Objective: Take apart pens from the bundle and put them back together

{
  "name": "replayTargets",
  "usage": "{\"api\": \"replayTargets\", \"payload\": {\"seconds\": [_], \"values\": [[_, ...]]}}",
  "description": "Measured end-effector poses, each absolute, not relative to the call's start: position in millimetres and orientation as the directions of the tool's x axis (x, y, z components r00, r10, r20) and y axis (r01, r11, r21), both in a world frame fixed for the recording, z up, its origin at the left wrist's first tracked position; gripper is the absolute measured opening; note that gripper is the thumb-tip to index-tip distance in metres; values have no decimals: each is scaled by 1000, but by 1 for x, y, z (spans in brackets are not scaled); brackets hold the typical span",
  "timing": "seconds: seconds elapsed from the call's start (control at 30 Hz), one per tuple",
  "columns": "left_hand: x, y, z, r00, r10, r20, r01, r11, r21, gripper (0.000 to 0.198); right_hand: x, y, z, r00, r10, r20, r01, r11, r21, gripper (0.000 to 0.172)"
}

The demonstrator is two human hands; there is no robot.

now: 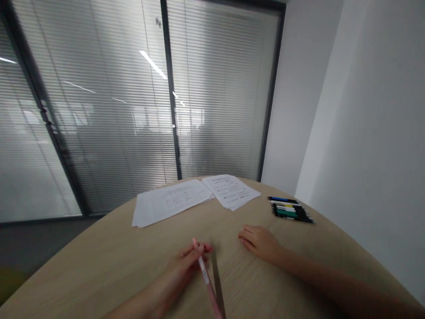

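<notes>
Pink pen [205, 274] pinched in left hand [188, 259]

At the bottom centre of the frame, thumb and fingers close round the pen, which slants to the lower edge. Right of centre, the right hand [261, 242] lies on the table [116, 270], fingers loosely curled; I cannot tell whether they hold anything. Papers [172, 201] lie mid-frame.

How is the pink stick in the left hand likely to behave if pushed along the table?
The pink stick would probably stay stiff, since its visible length looks straight. It is likely light: it is slim, and the left hand holds it near its far tip. It may roll, being rod-like, though its cross-section is unclear.
</notes>
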State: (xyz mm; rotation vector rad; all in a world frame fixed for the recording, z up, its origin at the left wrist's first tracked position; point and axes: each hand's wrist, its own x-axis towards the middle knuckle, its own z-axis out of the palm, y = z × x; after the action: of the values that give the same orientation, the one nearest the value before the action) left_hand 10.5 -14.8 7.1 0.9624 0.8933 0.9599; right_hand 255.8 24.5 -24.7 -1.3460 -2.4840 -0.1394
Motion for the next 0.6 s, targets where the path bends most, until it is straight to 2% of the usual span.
{"api": "replayTargets", "payload": {"seconds": [0.07, 0.13, 0.2, 0.27, 0.33, 0.4, 0.5, 0.6], "values": [[10, -17, 3, 317, 936, -155, -149, 211, 966, 15, 248, 24, -24, -458, 831, 315, 834, 524, -172, 22], [10, -18, 1, 318, 938, -140, -86, 175, 981, 19, 234, 21, -24, -351, 893, 283, 797, 443, -411, 27], [8, -17, 0, 321, 937, -135, -66, 164, 984, 25, 216, 13, -24, -257, 953, 159, 641, 291, -710, 35], [7, -14, -2, 325, 935, -141, -94, 181, 979, 34, 197, 1, -24, -335, 940, 67, 457, 224, -861, 33], [6, -9, -4, 320, 935, -153, -133, 204, 970, 42, 181, -13, -23, -442, 896, 30, 339, 198, -920, 21], [6, -5, -5, 317, 937, -147, -133, 198, 971, 46, 172, -27, -22, -520, 851, -75, 315, 110, -943, 26], [7, -4, -7, 353, 928, -116, -71, 150, 986, 48, 174, -40, -15, -533, 833, -147, 364, 69, -929, 33], [8, -6, -8, 404, 910, -90, -26, 110, 994, 52, 197, -41, -6, -453, 889, -61, 493, 193, -848, 27]]}}
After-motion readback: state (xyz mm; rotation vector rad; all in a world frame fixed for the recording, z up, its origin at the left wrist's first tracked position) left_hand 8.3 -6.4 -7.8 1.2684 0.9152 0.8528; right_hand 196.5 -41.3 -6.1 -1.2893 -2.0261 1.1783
